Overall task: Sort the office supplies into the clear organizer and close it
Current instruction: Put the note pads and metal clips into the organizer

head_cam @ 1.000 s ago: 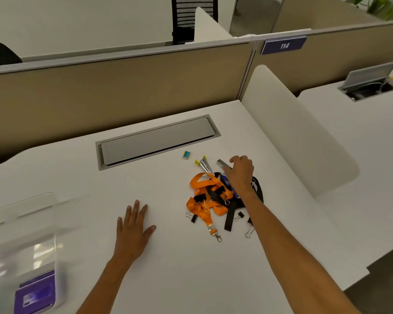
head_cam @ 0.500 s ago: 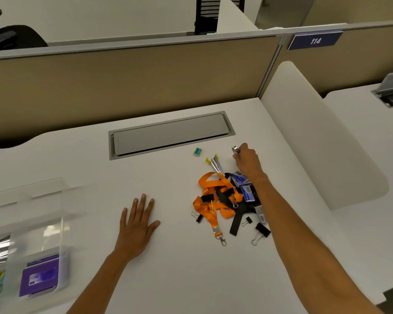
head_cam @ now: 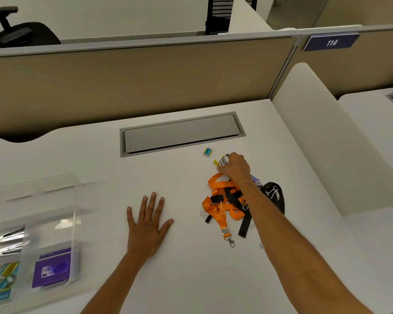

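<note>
My right hand (head_cam: 235, 167) is closed over a few silver tools with yellow ends (head_cam: 220, 161) at the far side of a pile of supplies. The pile holds tangled orange lanyards (head_cam: 221, 196), a black lanyard (head_cam: 276, 193) and black binder clips (head_cam: 208, 218). A small teal and yellow box (head_cam: 207, 152) lies alone just beyond it. My left hand (head_cam: 149, 220) rests flat on the desk with fingers spread, holding nothing. The clear organizer (head_cam: 55, 196) stands open at the left edge; it contains a purple box (head_cam: 52, 267), silver tools (head_cam: 8, 240) and small teal packets (head_cam: 1, 277).
A grey cable hatch (head_cam: 182, 133) is set into the white desk (head_cam: 191, 279) behind the pile. A beige partition (head_cam: 134, 85) closes the back and a white rounded divider (head_cam: 327, 141) the right side. Black chairs stand beyond the partition.
My right hand moved left from the pile's far right corner with a silver tool and closed over the yellow-ended tools. The camera view shifted left. My left hand stayed flat.
</note>
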`<move>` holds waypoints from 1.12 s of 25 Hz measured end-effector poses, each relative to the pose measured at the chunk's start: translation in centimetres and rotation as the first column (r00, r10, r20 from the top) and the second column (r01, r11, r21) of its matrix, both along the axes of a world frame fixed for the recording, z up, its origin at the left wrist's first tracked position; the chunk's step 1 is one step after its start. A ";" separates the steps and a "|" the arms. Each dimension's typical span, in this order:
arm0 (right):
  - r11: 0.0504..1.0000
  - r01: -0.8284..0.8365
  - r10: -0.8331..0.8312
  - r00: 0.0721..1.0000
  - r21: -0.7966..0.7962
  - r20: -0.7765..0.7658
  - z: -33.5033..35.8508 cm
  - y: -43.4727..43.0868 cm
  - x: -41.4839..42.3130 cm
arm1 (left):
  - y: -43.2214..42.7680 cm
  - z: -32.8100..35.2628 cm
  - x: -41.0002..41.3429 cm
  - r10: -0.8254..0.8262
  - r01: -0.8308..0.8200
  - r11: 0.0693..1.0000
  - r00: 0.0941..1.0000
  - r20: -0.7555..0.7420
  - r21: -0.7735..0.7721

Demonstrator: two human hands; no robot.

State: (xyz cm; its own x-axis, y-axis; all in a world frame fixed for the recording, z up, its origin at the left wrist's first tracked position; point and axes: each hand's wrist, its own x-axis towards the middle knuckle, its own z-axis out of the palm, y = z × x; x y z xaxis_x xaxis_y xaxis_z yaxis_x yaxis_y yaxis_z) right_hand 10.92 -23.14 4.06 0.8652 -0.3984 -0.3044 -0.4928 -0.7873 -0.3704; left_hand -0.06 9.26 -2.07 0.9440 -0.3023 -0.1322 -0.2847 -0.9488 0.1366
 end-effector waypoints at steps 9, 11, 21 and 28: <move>0.982 0.121 -0.164 0.924 0.143 0.345 3.0 0.3 -0.2 | -0.1 0.1 -0.2 0.007 -0.006 1.000 0.998 0.062 -0.016; 0.965 0.076 -0.179 0.892 0.252 0.415 4.4 1.8 -0.6 | -0.1 0.0 -0.2 0.008 -0.007 1.000 0.998 0.069 -0.012; 0.624 -0.114 -0.082 0.974 0.773 0.210 8.6 15.9 -4.0 | 1.8 4.6 1.6 0.098 -0.425 0.587 0.882 -0.461 -0.689; 0.583 -0.185 0.143 0.982 0.791 0.124 9.2 27.0 -5.6 | 9.5 11.0 2.1 0.032 -0.456 0.136 0.890 -0.456 -0.880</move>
